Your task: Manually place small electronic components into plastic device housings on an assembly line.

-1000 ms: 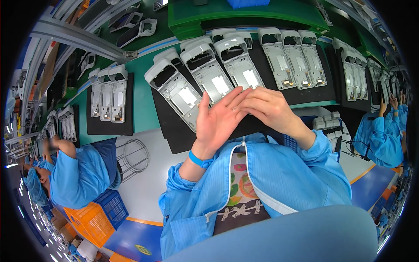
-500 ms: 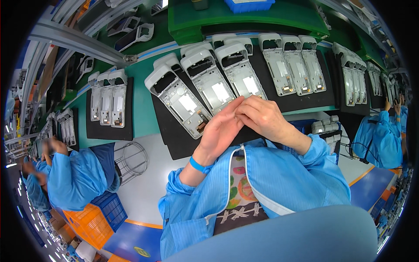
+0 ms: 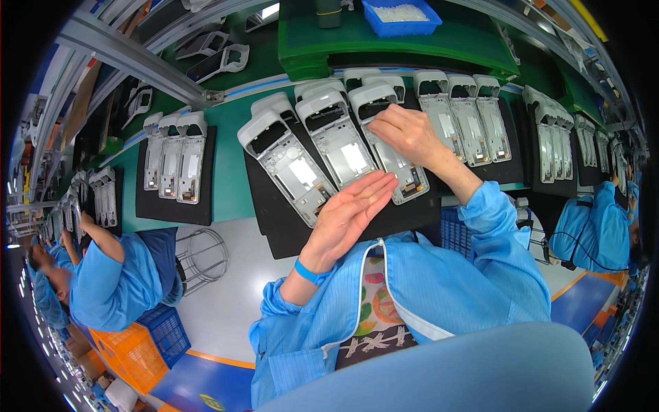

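A long green workbench (image 3: 233, 147) is seen across the view, and black mats (image 3: 274, 220) are laid on it. Three grey device housings are set side by side on the central mat; the right one (image 3: 395, 147) is touched by the right hand (image 3: 405, 130), whose fingers are laid loosely on its upper part (nothing is clamped). The left hand (image 3: 350, 213) is held flat and open, well apart from the right, above the mat's near edge just beside the left housing (image 3: 288, 165). A blue wristband (image 3: 310, 272) is worn on the left wrist. A blue bin (image 3: 401, 15) is placed on the upper shelf.
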A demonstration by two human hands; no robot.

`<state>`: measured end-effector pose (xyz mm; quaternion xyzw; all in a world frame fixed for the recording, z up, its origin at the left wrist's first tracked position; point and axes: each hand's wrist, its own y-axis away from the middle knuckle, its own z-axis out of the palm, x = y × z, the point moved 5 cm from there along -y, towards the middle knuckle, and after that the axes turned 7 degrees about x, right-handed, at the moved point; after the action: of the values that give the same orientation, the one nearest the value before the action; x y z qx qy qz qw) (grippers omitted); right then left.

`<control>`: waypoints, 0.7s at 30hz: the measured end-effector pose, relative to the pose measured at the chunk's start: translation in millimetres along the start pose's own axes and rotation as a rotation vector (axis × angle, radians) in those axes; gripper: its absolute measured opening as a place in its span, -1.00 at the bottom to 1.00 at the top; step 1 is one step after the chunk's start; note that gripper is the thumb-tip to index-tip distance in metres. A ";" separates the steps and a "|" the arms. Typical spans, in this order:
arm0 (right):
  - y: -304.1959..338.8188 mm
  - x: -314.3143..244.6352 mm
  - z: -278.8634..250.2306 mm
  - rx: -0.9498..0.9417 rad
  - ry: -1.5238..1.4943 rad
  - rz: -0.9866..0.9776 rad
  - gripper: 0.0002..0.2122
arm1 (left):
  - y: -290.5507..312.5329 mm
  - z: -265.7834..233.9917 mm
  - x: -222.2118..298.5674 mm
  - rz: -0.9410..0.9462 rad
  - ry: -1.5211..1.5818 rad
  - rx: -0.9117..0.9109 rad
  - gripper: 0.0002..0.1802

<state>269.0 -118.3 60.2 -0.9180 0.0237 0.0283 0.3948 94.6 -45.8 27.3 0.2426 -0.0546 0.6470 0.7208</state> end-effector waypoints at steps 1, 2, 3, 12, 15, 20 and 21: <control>-0.2 0.3 1.0 -0.008 -0.005 -0.016 -0.85 | 0.5 -0.9 0.5 -0.001 0.021 -0.002 -0.40; -0.4 0.6 1.4 -0.015 -0.010 -0.033 -0.84 | 0.7 -1.6 0.9 -0.002 0.043 -0.005 -0.39; -0.6 1.1 1.6 -0.016 -0.012 -0.037 -0.84 | 0.6 -3.0 1.7 0.003 0.044 -0.005 -0.39; -7.4 -1.5 -1.9 -0.073 0.009 -0.142 -0.79 | -0.9 -6.4 9.0 0.044 0.126 -0.030 -0.35; -8.4 -0.6 -1.7 -0.091 0.009 -0.147 -0.77 | -0.9 -6.5 11.2 0.048 0.153 -0.042 -0.36; -11.8 1.2 -1.4 -0.258 -0.013 -0.123 -0.75 | -0.2 -5.2 17.3 0.053 0.349 -0.064 -0.27; -11.0 0.8 -2.1 -0.257 -0.018 -0.124 -0.75 | -1.0 -4.8 18.4 0.056 0.349 -0.060 -0.27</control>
<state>270.6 -112.3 69.6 -0.9605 -0.0404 0.0150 0.2750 97.4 -27.2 30.1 0.1033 0.0454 0.6972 0.7079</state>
